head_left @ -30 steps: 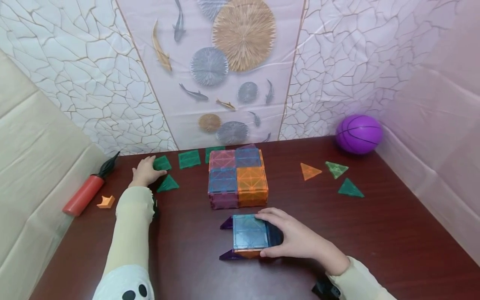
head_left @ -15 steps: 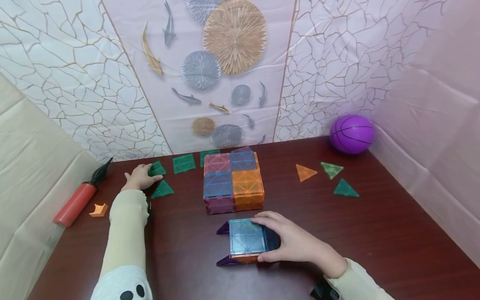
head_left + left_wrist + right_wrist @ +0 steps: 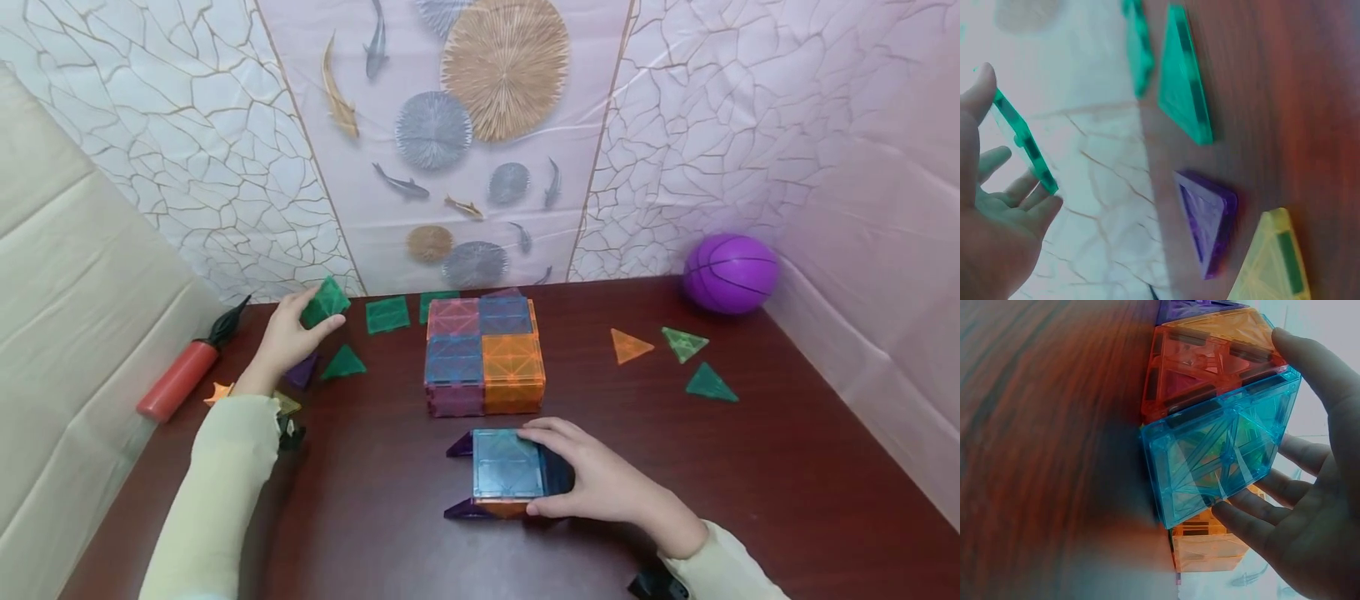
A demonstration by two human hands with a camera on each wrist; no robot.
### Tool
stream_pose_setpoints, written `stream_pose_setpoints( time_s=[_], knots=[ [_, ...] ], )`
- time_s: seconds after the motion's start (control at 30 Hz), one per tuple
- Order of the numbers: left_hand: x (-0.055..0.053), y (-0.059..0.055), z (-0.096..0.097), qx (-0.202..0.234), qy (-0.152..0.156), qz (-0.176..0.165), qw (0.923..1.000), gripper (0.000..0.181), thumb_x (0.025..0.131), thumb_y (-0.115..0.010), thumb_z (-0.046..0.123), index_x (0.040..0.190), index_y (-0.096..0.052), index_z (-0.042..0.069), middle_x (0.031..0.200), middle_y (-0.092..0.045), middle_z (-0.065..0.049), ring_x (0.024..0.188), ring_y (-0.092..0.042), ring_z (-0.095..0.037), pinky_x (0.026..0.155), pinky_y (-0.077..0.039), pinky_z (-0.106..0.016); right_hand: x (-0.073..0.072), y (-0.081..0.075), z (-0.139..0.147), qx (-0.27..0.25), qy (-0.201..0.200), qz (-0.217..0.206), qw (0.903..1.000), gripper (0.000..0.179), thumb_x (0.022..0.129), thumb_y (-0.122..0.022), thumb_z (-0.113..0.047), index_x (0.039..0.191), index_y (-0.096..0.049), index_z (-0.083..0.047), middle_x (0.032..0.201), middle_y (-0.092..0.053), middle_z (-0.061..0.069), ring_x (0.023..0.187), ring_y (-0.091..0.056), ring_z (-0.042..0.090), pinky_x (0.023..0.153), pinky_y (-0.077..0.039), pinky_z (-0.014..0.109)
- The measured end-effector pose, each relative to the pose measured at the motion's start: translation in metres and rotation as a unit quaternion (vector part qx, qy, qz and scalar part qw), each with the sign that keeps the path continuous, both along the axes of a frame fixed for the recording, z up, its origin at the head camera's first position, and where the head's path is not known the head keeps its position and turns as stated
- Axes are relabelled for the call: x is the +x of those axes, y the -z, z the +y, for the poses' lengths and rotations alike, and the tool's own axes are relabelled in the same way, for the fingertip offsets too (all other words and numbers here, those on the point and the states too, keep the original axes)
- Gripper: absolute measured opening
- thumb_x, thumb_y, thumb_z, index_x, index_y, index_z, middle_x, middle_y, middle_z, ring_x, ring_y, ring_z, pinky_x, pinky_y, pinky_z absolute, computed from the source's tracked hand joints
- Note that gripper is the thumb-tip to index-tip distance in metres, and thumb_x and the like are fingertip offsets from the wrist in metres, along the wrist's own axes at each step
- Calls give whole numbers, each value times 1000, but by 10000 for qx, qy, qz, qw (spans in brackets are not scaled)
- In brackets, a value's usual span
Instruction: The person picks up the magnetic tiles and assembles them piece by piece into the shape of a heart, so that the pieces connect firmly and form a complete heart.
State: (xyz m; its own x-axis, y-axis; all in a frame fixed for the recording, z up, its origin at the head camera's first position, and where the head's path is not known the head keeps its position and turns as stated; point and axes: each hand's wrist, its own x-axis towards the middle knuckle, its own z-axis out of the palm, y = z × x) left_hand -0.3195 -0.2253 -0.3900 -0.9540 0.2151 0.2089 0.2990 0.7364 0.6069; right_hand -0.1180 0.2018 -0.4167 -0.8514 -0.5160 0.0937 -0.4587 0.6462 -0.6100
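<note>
**Left grip (image 3: 285,339) and right grip (image 3: 596,477) at opposite ends of a diagonal**

The left grip pinches a translucent green four-sided plastic tile (image 3: 325,303) between thumb and fingers, at the far left of the dark red-brown wooden surface (image 3: 360,517). In the left wrist view the tile shows almost edge-on, tilted and apart from the surface. Its outline gives no clear long axis.

The right grip spans a small block of translucent plastic tiles with a light-blue square top (image 3: 507,465), thumb on the near side and fingers on the far side. This block sits on the surface, close to the person. Two dark purple triangular tiles (image 3: 467,509) jut from its left end, so its longer axis runs left to right, and that end faces away from the right palm.

The relation that I judge matters most: from the left grip, the small block lies to the right and well toward the person. A straight line between them passes close by the near left corner of a large block of pink, blue and orange translucent tiles (image 3: 513,358), which stands just beyond the small one. The left grip is much the nearer to a flat green square tile (image 3: 387,315) and a green triangular tile (image 3: 344,362), both lying beside it.
</note>
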Motion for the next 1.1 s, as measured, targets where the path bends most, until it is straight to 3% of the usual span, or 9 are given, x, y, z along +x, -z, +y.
stream_pose_setpoints(
  time_s=[0.13,0.23,0.4,0.57,0.67,0.83,1.1],
  knots=[
    [37,-6,12,726,309,94,9968,76,88,-72,34,148,-36,5,137,-45,-25,126,-46,-42,102,-38,-57,-1,0,-1,-14,10,7,10000,77,76,-74,-58,139,-50,-23,140,-45,-1,123,-47,20,96,-46,49],
    [66,-3,25,1102,690,79,9915,77,82,-78,25,145,-40,5,129,-53,-22,120,-53,-39,101,-41,-53,-1,0,0,-1,12,44,10000,77,76,-74,-59,139,-50,-23,139,-45,-1,123,-47,20,96,-46,50],
    [109,4,51,1052,1559,105,9821,82,73,-86,20,143,-45,5,122,-57,-15,113,-58,-34,99,-45,-47,-1,-1,0,-29,70,99,9999,77,74,-77,-56,138,-51,-22,138,-47,-1,121,-48,20,95,-46,50],
    [140,12,71,847,2341,-218,9683,85,72,-85,23,143,-43,2,120,-54,-6,115,-58,-26,99,-46,-42,-2,0,-4,-27,109,49,9999,78,73,-77,-57,138,-51,-23,138,-47,0,119,-49,21,95,-47,51],
    [151,18,84,753,2643,-626,9595,85,74,-84,26,143,-41,2,121,-51,-2,117,-54,-20,102,-43,-41,-3,1,-5,-43,114,33,9999,78,73,-77,-57,138,-51,-23,138,-47,0,119,-49,21,95,-46,51],
    [156,26,104,732,2945,-1073,9468,83,75,-83,27,142,-41,3,125,-48,-1,120,-50,-16,104,-42,-41,-3,1,-4,-50,128,27,9999,78,73,-77,-56,138,-51,-22,138,-47,0,120,-48,21,96,-46,52],
    [158,33,122,161,2921,-1209,9486,84,75,-82,35,144,-41,9,128,-47,2,119,-49,-13,101,-44,-37,-3,0,-5,-45,113,9,9999,78,73,-77,-57,138,-51,-22,138,-47,1,120,-48,22,95,-45,53]
  ],
)
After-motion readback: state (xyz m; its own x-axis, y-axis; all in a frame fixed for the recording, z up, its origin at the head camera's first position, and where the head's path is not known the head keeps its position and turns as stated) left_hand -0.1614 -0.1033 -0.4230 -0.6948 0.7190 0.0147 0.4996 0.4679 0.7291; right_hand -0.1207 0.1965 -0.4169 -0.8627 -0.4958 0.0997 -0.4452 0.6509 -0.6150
